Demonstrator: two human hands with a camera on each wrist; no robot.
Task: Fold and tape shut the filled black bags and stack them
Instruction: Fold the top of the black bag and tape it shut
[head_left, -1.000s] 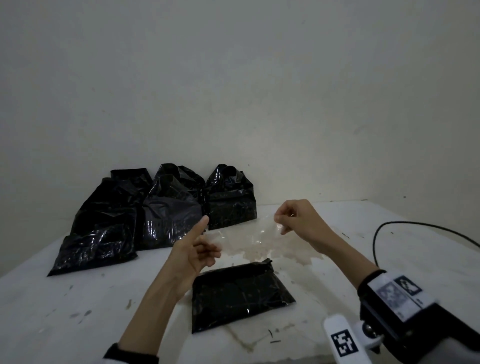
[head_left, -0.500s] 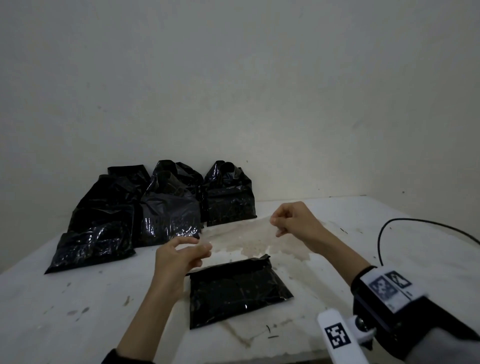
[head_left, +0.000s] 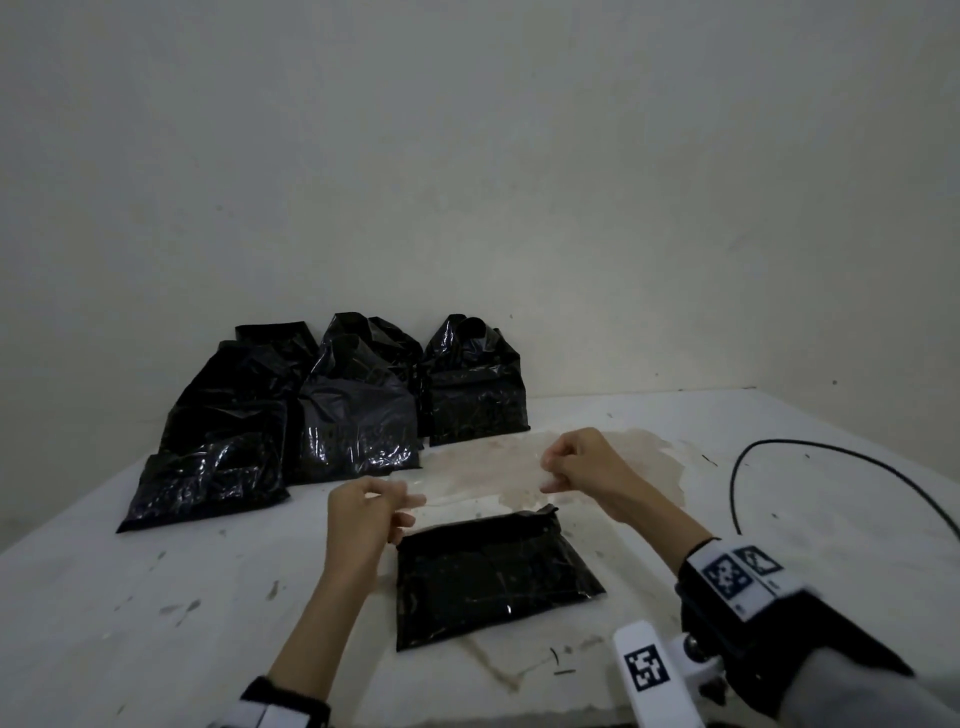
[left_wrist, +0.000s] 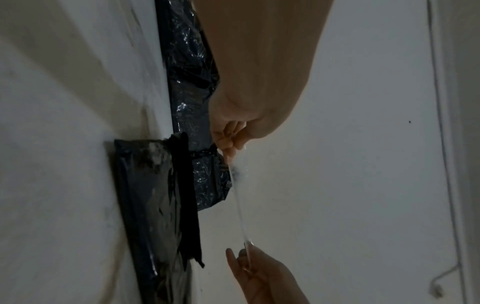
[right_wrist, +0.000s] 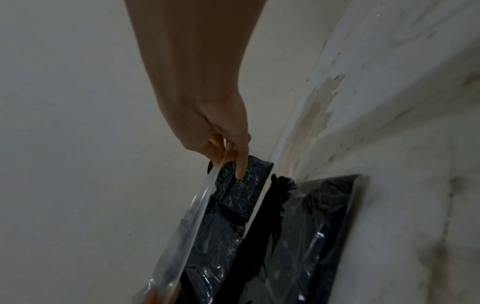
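A folded black bag (head_left: 493, 577) lies flat on the white table (head_left: 156, 597) in front of me. A strip of clear tape (head_left: 478, 475) is stretched in the air just beyond the bag's far folded edge. My left hand (head_left: 409, 508) pinches the strip's left end and my right hand (head_left: 549, 474) pinches its right end. The left wrist view shows the left hand (left_wrist: 230, 148), the tape (left_wrist: 240, 203) edge-on, and the bag (left_wrist: 153, 195). The right wrist view shows the right hand (right_wrist: 228, 158) holding the tape (right_wrist: 192, 218) above the bag (right_wrist: 319, 216).
Several filled black bags (head_left: 353, 415) lean against the wall at the back left. A black cable (head_left: 810, 454) curves across the table's right side. A brownish stain (head_left: 654, 467) marks the table behind my hands. A wrist camera rig (head_left: 753, 613) fills the lower right.
My left hand has turned from thumb-up to a pinch on the tape's left end. Both hands have come lower with the strip, closer to the folded bag.
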